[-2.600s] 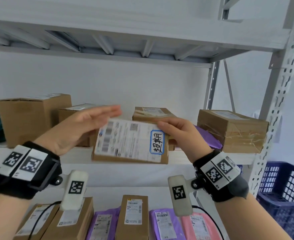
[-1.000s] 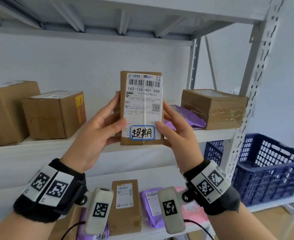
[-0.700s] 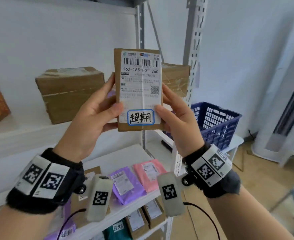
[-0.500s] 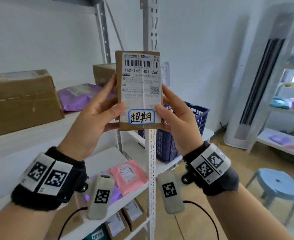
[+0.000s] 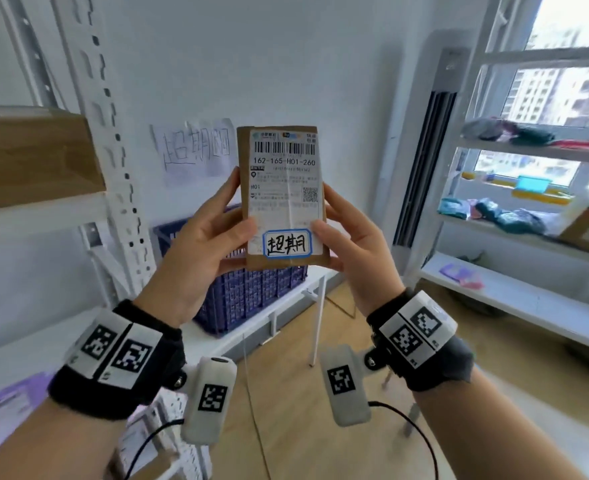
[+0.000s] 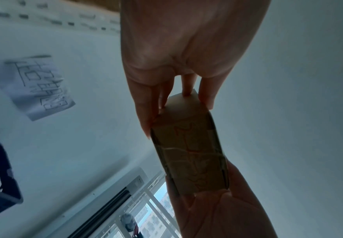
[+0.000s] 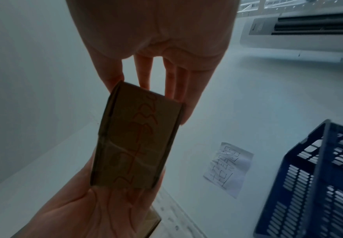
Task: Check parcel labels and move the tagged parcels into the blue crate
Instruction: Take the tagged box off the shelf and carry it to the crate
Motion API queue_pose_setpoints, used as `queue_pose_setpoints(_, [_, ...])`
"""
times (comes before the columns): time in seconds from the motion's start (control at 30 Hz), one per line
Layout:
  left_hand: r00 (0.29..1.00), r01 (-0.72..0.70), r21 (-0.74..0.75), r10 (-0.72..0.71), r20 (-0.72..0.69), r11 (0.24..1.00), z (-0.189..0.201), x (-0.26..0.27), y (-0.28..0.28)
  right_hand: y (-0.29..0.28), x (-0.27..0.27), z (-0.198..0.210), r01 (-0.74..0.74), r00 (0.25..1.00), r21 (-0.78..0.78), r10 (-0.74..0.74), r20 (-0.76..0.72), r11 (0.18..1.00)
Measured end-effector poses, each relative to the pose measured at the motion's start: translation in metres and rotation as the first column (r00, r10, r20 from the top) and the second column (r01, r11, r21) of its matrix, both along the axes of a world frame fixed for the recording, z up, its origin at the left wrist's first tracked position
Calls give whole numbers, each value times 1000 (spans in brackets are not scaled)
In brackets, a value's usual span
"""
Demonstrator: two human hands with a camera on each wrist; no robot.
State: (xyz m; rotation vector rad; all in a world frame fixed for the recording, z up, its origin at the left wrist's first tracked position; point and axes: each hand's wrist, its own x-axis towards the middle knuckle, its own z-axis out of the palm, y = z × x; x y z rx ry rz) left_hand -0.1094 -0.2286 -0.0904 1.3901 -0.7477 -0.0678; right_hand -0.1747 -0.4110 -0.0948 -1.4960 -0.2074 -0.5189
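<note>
While both hands, left [image 5: 201, 244] and right [image 5: 352, 251], are pinching the tagged parcel [image 5: 282, 199] upright at chest height, they are carrying it; next, lowering it into the blue crate [image 5: 251, 292] at twelve o'clock.

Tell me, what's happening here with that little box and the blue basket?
A person is holding a small cardboard parcel upright between the left hand and right hand, with its shipping label facing them. A blue-bordered handwritten tag sits at the label's bottom. The blue crate stands on a low white shelf just behind the parcel, under a handwritten paper sign on the wall. The parcel is not in the crate yet.
</note>
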Motion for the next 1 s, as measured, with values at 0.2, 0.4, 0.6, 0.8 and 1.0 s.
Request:
queue_pose_setpoints(0.2, [999, 12, 35, -11, -46, 999, -11, 17, -66, -67, 10, -8, 7, 999, -8, -7, -53, 1000])
queue_pose_setpoints(0.4, [998, 10, 73, -5, -69, 997, -18, 51, -105, -110, 50, -27, -35, 997, 55, 38, -60, 998])
queue_pose_setpoints(0.6, [995, -55, 73, 60, -77, 996, -29, 112, -132, -138, 123, -38, -75, 995, 44, 78, -64, 996])
queue_pose_setpoints(0.8, [994, -88, 46, 90, -60, 995, -29, 208, -168, -176, 225, -32, -104, 994, 10, 104, -46, 995])
queue_pose_setpoints(1.0, [988, -134, 24, 135, -74, 991, -18, 292, -205, -212, 319, -18, -106, 993, -36, 104, -56, 994])
